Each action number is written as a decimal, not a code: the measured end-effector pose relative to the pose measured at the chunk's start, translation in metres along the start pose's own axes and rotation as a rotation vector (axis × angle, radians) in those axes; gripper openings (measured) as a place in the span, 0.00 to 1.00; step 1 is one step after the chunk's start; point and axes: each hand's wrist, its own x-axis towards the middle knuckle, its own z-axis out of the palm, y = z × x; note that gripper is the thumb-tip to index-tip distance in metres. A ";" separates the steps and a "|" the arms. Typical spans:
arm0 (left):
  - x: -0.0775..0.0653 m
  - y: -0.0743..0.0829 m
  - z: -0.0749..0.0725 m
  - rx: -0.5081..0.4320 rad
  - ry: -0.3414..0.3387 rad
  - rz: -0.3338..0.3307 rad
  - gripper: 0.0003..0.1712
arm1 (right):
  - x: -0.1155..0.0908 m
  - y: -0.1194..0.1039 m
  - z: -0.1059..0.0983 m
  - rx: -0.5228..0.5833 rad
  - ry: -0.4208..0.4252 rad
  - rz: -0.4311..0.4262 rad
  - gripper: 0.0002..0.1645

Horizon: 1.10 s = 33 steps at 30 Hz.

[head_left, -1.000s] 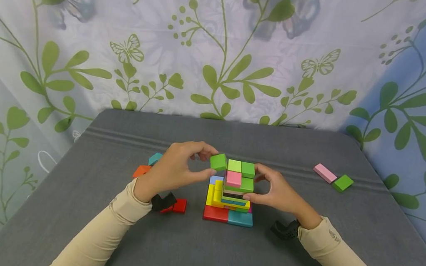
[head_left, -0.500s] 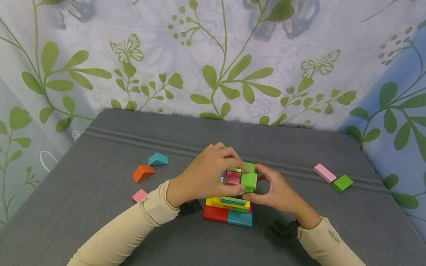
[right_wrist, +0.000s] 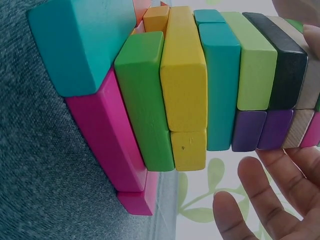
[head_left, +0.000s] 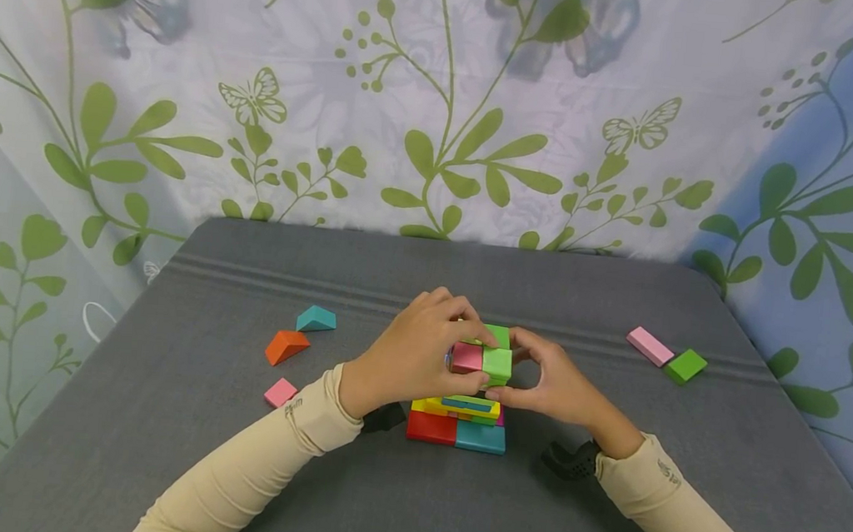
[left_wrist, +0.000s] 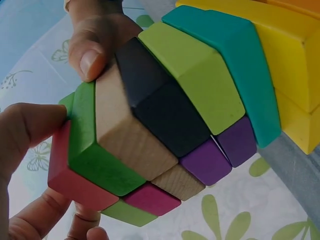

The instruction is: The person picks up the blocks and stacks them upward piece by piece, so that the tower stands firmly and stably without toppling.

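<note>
A tower of coloured wooden blocks (left_wrist: 175, 110) stands on the table, with red and teal blocks (head_left: 481, 437) at its foot. My left hand (head_left: 416, 349) reaches over the top from the left and pinches a small green block (head_left: 497, 366) at the front right corner, beside a pink block (head_left: 467, 358). On the right side, my right hand (head_left: 556, 383) holds the upper tower, thumb at the front and fingers behind. The right wrist view shows the right fingers (right_wrist: 265, 200) beside the upper layers. My left hand hides part of the tower's left side.
Loose teal (head_left: 316, 318), orange (head_left: 287, 346) and pink (head_left: 280, 392) blocks lie to the left on the grey table (head_left: 581, 303). At the right lie a long pink block (head_left: 650, 347) and a green block (head_left: 686, 367). A patterned curtain (head_left: 332, 125) hangs behind the table.
My left hand has carried the green block rightward from beside the tower onto its top front corner. The right hand has stayed in place.
</note>
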 end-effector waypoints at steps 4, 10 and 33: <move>-0.001 -0.001 0.000 -0.010 0.008 0.009 0.19 | 0.000 -0.001 0.000 0.000 -0.001 0.002 0.29; -0.008 -0.005 -0.010 -0.058 0.029 0.013 0.24 | 0.000 0.000 0.000 -0.005 -0.002 0.000 0.32; -0.081 -0.056 -0.035 -0.264 -0.721 -0.368 0.25 | 0.000 0.000 -0.001 -0.045 0.007 0.032 0.36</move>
